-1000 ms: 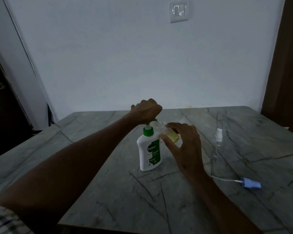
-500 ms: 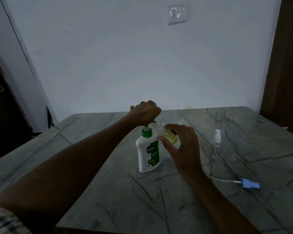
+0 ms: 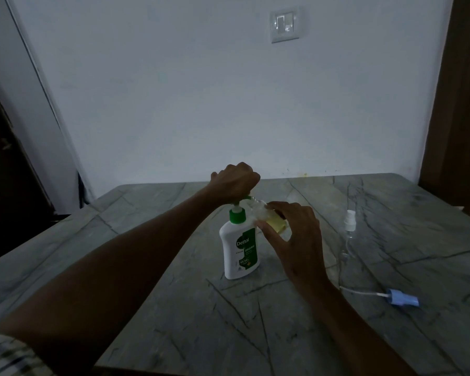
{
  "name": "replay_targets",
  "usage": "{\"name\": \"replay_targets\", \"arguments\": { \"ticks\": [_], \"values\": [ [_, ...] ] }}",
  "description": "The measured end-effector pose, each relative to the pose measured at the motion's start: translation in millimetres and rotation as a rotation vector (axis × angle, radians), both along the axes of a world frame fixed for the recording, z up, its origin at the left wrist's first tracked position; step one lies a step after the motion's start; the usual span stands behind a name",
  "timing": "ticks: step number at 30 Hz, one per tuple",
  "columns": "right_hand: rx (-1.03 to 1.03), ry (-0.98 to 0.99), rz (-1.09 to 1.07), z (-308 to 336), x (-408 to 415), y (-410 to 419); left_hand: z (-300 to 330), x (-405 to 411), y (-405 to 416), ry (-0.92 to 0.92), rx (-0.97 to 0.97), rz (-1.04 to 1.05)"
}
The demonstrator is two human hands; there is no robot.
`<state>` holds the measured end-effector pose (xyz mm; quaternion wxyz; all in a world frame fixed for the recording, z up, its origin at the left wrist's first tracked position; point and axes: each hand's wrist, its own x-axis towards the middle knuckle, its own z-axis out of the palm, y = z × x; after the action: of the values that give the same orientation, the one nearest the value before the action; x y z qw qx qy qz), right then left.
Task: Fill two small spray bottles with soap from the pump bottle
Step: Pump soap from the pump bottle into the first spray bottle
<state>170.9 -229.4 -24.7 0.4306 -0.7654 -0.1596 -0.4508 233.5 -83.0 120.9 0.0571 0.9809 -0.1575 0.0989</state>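
Your left hand sits curled in a fist on top of the pump bottle, covering the green pump head so that only the tip of the nozzle shows under your knuckles, pointing right. Your right hand holds a small clear spray bottle just to the right of the pump's neck, pinched between thumb and fingertips, its open mouth raised toward the nozzle and yellowish soap visible in its lower part; whether mouth and nozzle actually touch is hidden by your fingers. The white pump bottle with its green label stands upright near the middle of the grey marble table, directly below your left fist and touching or nearly touching your right thumb. Well to the right stands the second spray bottle, clear, upright, with a white spray cap on. Nearer you on the right lies a blue spray cap on its side, its thin white dip tube stretched out to the left. On the pale wall behind, a light switch sits high up.
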Motion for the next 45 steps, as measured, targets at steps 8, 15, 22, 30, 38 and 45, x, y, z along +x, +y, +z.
{"name": "replay_targets", "arguments": {
  "ticks": [8, 15, 22, 30, 38, 45],
  "values": [
    [-0.001, 0.002, 0.008, -1.1, 1.9, 1.4, -7.5, 3.3, -0.1, 0.011, 0.032, -0.03],
    [0.01, -0.008, 0.012, 1.1, -2.4, 0.4, -5.1, 5.9, 3.2, -0.004, 0.031, -0.025],
    [0.005, 0.0, 0.009, 1.6, -0.9, 0.9, -1.4, 0.9, 0.6, 0.025, 0.028, -0.042],
    [-0.014, 0.014, 0.011, 1.0, -0.8, 0.5, -10.0, 10.1, 3.3, -0.046, 0.1, -0.085],
    [-0.01, 0.011, 0.005, 0.0, 1.6, 1.6, -0.1, 6.7, 4.2, 0.002, 0.052, -0.057],
    [-0.004, 0.001, 0.001, -0.2, 1.8, 2.1, -12.1, 12.2, 3.9, -0.084, 0.168, -0.098]
  ]
}}
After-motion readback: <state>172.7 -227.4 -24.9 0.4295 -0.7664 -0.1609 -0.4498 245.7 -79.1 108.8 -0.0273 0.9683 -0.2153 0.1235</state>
